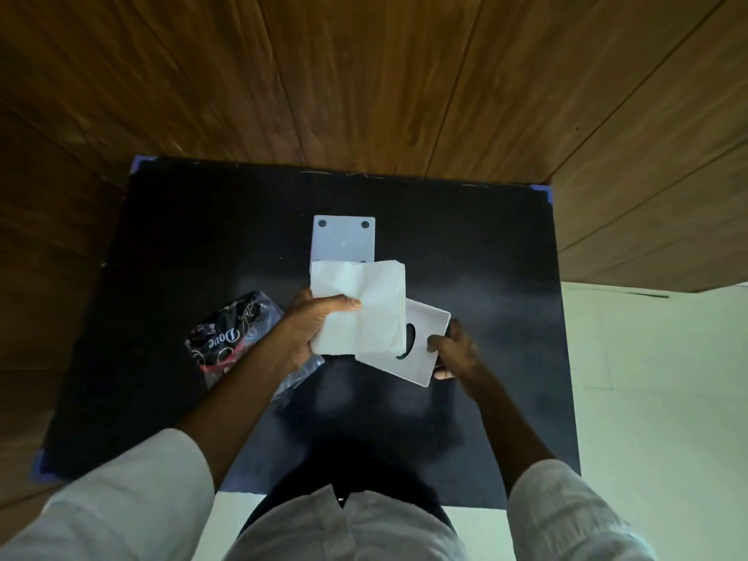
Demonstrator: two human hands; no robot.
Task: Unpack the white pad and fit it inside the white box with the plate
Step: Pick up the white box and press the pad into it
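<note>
My left hand [313, 325] grips the white pad [364, 307], a thick square stack of tissue, thumb on top, holding it above the table's middle. Beside it my right hand [453, 352] holds the white box [425, 350] by its right edge; the box is tilted and shows a dark oval slot, partly covered by the pad. The white plate [344, 238], with dark round holes at its corners, lies flat on the table just beyond the pad, its near edge hidden by it.
A crumpled dark plastic wrapper [230, 338] with printed lettering lies left of my left forearm. The black table [485, 257] has blue tape at its corners. Wooden wall panels rise behind it; pale floor lies to the right.
</note>
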